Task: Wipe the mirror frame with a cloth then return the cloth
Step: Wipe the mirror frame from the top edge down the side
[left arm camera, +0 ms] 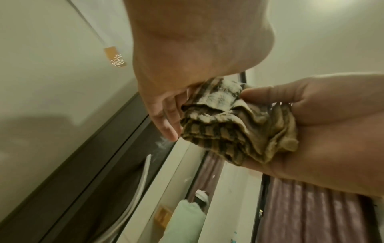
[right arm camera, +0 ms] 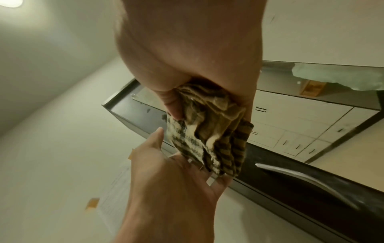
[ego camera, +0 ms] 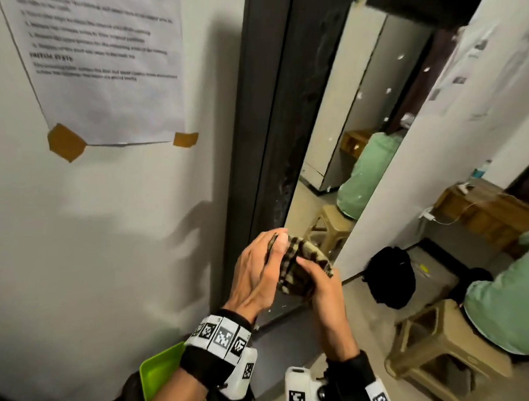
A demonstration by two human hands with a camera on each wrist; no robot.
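Observation:
A brown-and-cream striped cloth is bunched between my two hands, low in front of the mirror's dark frame. My right hand grips the cloth, its thumb pressed on the folds and the cloth filling its palm. The left hand lies against the cloth's left side with fingers straight; its thumb stands beside the cloth's edge. Pale dust smears show on the frame near the fingers. The mirror glass reflects the room.
A printed sheet is taped to the white wall on the left. A lime-green tray sits below my left wrist. To the right are a black bag, a plastic stool, a wooden desk and a seated person in green.

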